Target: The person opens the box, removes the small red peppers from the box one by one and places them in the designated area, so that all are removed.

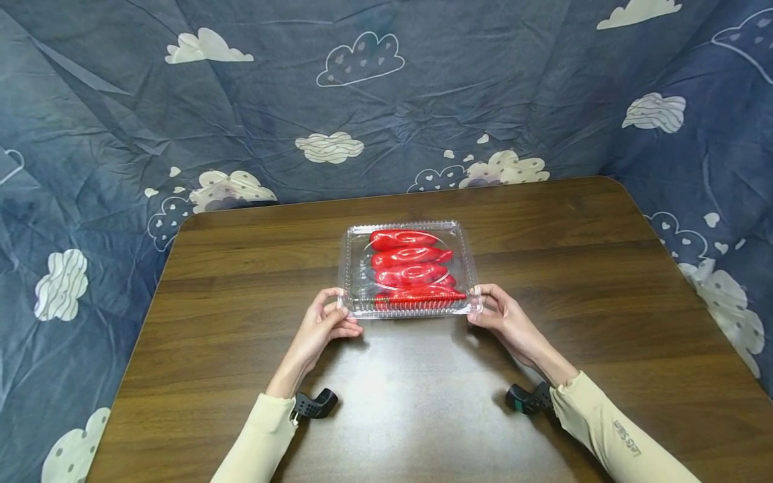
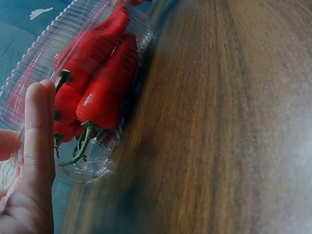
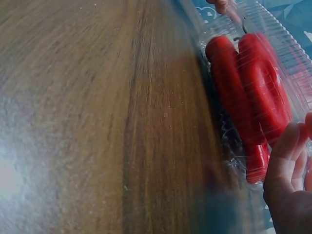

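Note:
A clear plastic clamshell container (image 1: 353, 268) with its lid down holds several long red peppers (image 1: 410, 275), laid crosswise in a stack of rows. My left hand (image 1: 323, 322) pinches its near left corner between thumb and fingers. At the near right corner, my right hand (image 1: 501, 318) grips the rim the same way. Green stems (image 2: 80, 146) show at the peppers' left ends in the left wrist view. From the right wrist view, the peppers' smooth red sides (image 3: 248, 92) press close to the ribbed clear wall.
The brown wooden table (image 1: 241, 268) spreads out around the container, with a bright glare patch at its near middle. Blue cloth (image 1: 386, 121) with white clouds hangs behind and along both sides. Black wrist cameras (image 1: 316, 404) sit on both forearms.

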Action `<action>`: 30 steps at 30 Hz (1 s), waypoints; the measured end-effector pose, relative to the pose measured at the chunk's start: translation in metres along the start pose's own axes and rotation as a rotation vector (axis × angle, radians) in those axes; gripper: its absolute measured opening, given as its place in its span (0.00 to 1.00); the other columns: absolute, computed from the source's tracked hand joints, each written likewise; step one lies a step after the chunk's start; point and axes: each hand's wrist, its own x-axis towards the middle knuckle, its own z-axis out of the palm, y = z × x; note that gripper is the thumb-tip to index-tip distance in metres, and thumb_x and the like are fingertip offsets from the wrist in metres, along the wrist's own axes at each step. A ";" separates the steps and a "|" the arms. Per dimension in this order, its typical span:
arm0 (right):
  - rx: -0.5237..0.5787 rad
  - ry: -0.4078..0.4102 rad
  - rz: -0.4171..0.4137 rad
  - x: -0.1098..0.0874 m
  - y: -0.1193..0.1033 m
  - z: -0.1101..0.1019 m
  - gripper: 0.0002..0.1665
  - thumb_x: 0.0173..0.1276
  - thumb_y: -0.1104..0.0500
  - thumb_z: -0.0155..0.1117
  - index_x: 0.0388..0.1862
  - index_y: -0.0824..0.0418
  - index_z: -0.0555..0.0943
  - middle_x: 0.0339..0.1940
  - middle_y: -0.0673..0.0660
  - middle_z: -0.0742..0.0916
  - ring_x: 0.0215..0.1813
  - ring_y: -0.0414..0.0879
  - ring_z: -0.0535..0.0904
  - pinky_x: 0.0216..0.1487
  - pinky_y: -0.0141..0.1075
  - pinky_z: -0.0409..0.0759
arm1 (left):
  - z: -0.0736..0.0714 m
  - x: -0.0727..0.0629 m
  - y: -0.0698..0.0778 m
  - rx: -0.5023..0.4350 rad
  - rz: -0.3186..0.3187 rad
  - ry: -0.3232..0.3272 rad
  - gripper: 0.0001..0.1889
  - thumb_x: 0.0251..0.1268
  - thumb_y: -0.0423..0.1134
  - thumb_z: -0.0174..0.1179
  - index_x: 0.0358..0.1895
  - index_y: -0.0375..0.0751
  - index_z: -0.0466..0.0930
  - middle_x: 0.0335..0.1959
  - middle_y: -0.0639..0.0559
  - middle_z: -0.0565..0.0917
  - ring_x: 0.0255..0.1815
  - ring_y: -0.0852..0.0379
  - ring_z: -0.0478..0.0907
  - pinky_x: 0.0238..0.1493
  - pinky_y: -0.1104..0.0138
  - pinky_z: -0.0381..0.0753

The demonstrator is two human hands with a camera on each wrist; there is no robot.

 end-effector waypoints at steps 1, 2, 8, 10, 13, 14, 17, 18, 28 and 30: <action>0.000 0.005 0.000 0.000 0.000 0.000 0.24 0.61 0.77 0.57 0.55 0.70 0.63 0.44 0.57 0.78 0.40 0.42 0.80 0.46 0.34 0.80 | 0.000 0.000 0.000 -0.001 -0.001 -0.001 0.17 0.68 0.20 0.41 0.58 0.29 0.57 0.28 0.44 0.79 0.27 0.52 0.83 0.36 0.60 0.84; 0.000 0.009 0.001 0.000 0.001 0.000 0.24 0.61 0.77 0.57 0.55 0.70 0.63 0.44 0.57 0.78 0.40 0.43 0.80 0.45 0.35 0.80 | 0.000 0.000 0.000 -0.002 -0.001 -0.003 0.16 0.68 0.20 0.41 0.58 0.29 0.57 0.28 0.44 0.79 0.27 0.52 0.83 0.36 0.60 0.84; 0.008 0.011 -0.020 0.002 0.003 0.001 0.24 0.62 0.77 0.56 0.55 0.71 0.62 0.43 0.57 0.79 0.38 0.42 0.80 0.45 0.37 0.81 | 0.000 0.000 0.000 -0.004 0.000 -0.006 0.16 0.68 0.21 0.41 0.58 0.29 0.57 0.28 0.44 0.78 0.27 0.52 0.83 0.36 0.60 0.84; 0.009 0.016 -0.030 0.002 0.004 0.002 0.24 0.62 0.77 0.56 0.55 0.72 0.62 0.42 0.58 0.79 0.38 0.42 0.80 0.45 0.37 0.81 | 0.000 0.000 0.000 -0.005 0.000 -0.007 0.16 0.68 0.21 0.41 0.58 0.29 0.57 0.28 0.44 0.78 0.27 0.52 0.83 0.36 0.60 0.84; 0.015 0.024 -0.036 0.001 0.004 0.002 0.23 0.62 0.77 0.56 0.55 0.72 0.62 0.41 0.58 0.79 0.37 0.43 0.81 0.44 0.38 0.81 | 0.000 0.000 0.000 -0.005 0.000 -0.008 0.16 0.68 0.21 0.41 0.58 0.29 0.57 0.28 0.44 0.78 0.27 0.52 0.83 0.36 0.60 0.84; 0.020 0.024 -0.039 0.001 0.004 0.002 0.23 0.63 0.77 0.56 0.55 0.72 0.62 0.41 0.58 0.80 0.37 0.44 0.81 0.44 0.38 0.81 | 0.000 0.000 0.000 -0.006 0.001 -0.008 0.16 0.68 0.21 0.41 0.58 0.29 0.57 0.28 0.44 0.79 0.27 0.52 0.83 0.36 0.60 0.84; 0.040 0.022 -0.051 0.000 0.004 0.002 0.21 0.63 0.77 0.55 0.53 0.71 0.63 0.39 0.58 0.81 0.36 0.45 0.82 0.43 0.38 0.82 | 0.001 -0.001 0.000 -0.006 0.004 -0.008 0.16 0.68 0.21 0.41 0.58 0.29 0.57 0.28 0.44 0.79 0.26 0.52 0.83 0.36 0.60 0.84; 0.048 0.018 -0.057 0.000 0.005 0.002 0.20 0.64 0.77 0.54 0.52 0.71 0.63 0.39 0.58 0.81 0.36 0.46 0.82 0.43 0.38 0.82 | 0.001 -0.001 0.000 -0.006 0.006 -0.008 0.16 0.68 0.21 0.41 0.58 0.29 0.57 0.28 0.44 0.79 0.26 0.52 0.83 0.35 0.60 0.84; 0.066 0.001 -0.078 0.000 0.006 0.001 0.13 0.66 0.76 0.53 0.47 0.72 0.64 0.36 0.63 0.82 0.35 0.50 0.83 0.41 0.39 0.83 | 0.001 0.000 0.000 0.001 0.016 0.001 0.16 0.67 0.20 0.41 0.56 0.29 0.58 0.26 0.45 0.79 0.26 0.53 0.83 0.34 0.61 0.84; 0.065 -0.001 -0.078 0.000 0.006 0.001 0.11 0.68 0.75 0.52 0.46 0.72 0.64 0.36 0.63 0.82 0.35 0.49 0.83 0.41 0.39 0.83 | 0.002 0.001 0.000 0.001 0.016 0.004 0.16 0.67 0.20 0.41 0.56 0.29 0.58 0.26 0.45 0.79 0.25 0.53 0.83 0.34 0.61 0.84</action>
